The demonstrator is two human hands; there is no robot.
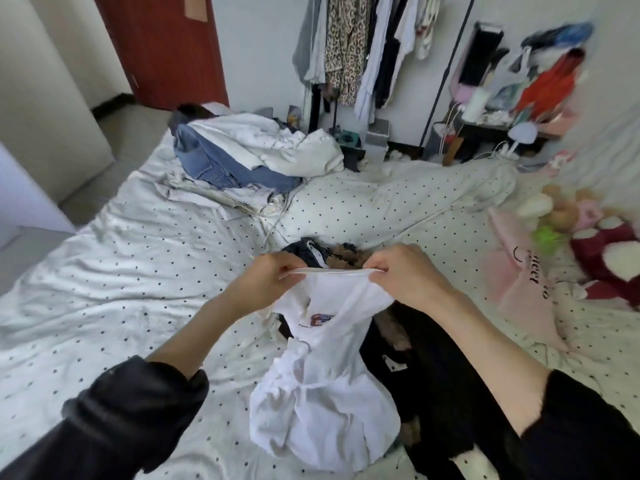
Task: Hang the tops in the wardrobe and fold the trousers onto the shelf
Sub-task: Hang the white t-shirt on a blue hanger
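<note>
**Both hands stretching the edge of a white top above a cluttered bed**

Left to right. A red-brown door [162,46] stands at upper left behind the bed [104,271], whose dotted white sheet is rumpled. On the bed's far side lies a heap of clothes: blue jeans [214,164] partly under a white garment [277,143]. Behind the heap, a clothes rail [363,46] against the wall carries hung tops, among them a leopard-print piece. At centre, the left hand [273,275] and right hand [401,268], each with fingers curled, pinch the two ends of the taut upper edge of the white top [322,375]; its body hangs crumpled down to the sheet, a small printed motif showing near the top. Just right of it, partly beneath it, lies a black garment [433,368] with brown fur trim. Farther right rest a pink bag [519,282] with dark lettering and some soft toys [571,213], blurred. A cluttered side table [502,129] stands at upper right.
</note>
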